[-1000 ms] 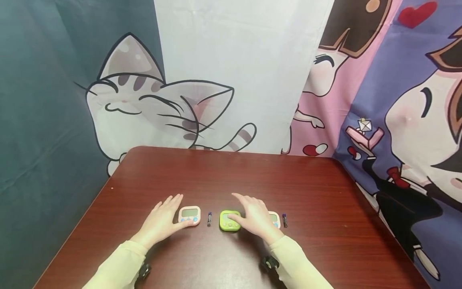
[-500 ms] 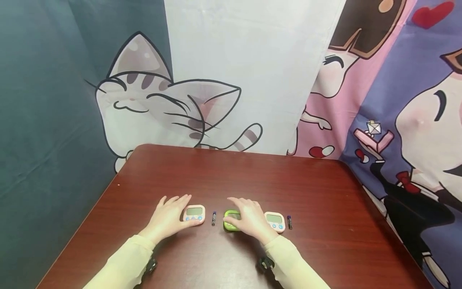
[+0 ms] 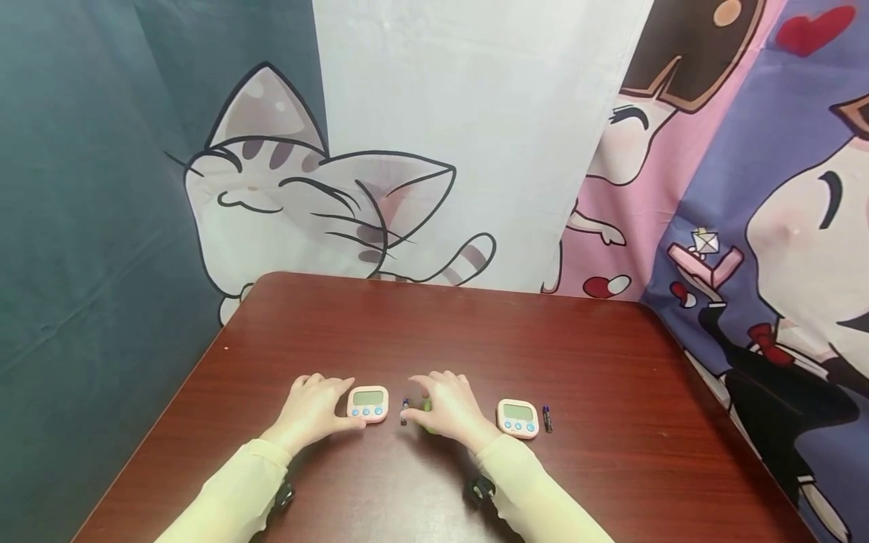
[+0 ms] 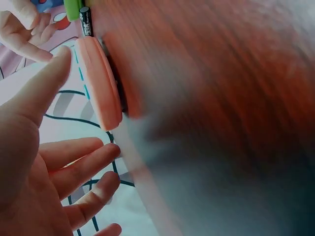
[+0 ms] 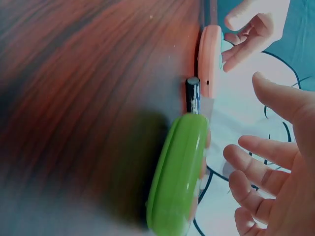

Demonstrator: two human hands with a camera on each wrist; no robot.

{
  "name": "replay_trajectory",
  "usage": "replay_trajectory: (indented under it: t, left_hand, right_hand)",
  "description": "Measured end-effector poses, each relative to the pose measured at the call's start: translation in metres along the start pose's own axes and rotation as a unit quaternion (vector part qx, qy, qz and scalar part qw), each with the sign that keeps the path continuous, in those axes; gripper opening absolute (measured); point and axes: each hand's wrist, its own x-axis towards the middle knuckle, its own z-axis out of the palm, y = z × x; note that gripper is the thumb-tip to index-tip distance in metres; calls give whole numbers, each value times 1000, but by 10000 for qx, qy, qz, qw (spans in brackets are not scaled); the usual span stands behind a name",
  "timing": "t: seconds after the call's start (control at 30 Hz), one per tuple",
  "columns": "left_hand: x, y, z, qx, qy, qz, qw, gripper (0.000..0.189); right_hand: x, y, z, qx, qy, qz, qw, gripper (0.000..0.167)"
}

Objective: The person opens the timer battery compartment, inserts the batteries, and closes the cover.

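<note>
A pale pink digital timer (image 3: 368, 397) with blue buttons lies on the table by my left hand (image 3: 308, 411). That hand's thumb and forefinger stand apart along the timer's left side, its thumb near the lower edge. My right hand (image 3: 444, 407) is over a green timer (image 5: 177, 172), hiding most of it in the head view. In the right wrist view, this hand's fingers are loosely bent and spread beside the green timer, holding nothing. A small dark battery (image 3: 404, 415) lies between the pink and green timers, close to the right thumb.
Further right on the table (image 3: 584, 483) lie another pale pink timer (image 3: 518, 412) and a second dark battery (image 3: 547, 419). Behind the table's far edge hangs a cloth backdrop (image 3: 407, 90) with cartoon figures. Each wrist wears a small black camera.
My right hand has moved left across the green timer, uncovering the right-hand pink timer. The left fingers have drawn in a little. The head view has shifted slightly.
</note>
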Motion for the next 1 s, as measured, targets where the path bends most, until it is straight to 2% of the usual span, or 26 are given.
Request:
replay_trajectory:
  t: [0.17,0.3,0.43,0.57,0.77,1.0]
  left_hand:
    - [1,-3,0,65,26,-4,10000,70]
    - [1,-6,0,95,17,-87,9999,75]
    - [2,-7,1,63,-139,-132,9998,77]
    - [3,-7,2,27,-202,-86,9998,78]
    - [3,-7,3,28,-162,-7,9999,77]
    - [7,-6,6,-3,-281,44,9996,75]
  right_hand:
    - [5,-2,4,-105,-22,-14,9999,57]
    - [8,-4,8,-127,-114,-66,9998,61]
    - [12,-6,11,-210,-181,-60,9996,65]
    - [15,-10,14,-235,-165,-47,9996,67]
    - [19,-17,14,-427,-373,-102,9983,70]
    - [24,-21,19,-488,-520,-98,9974,71]
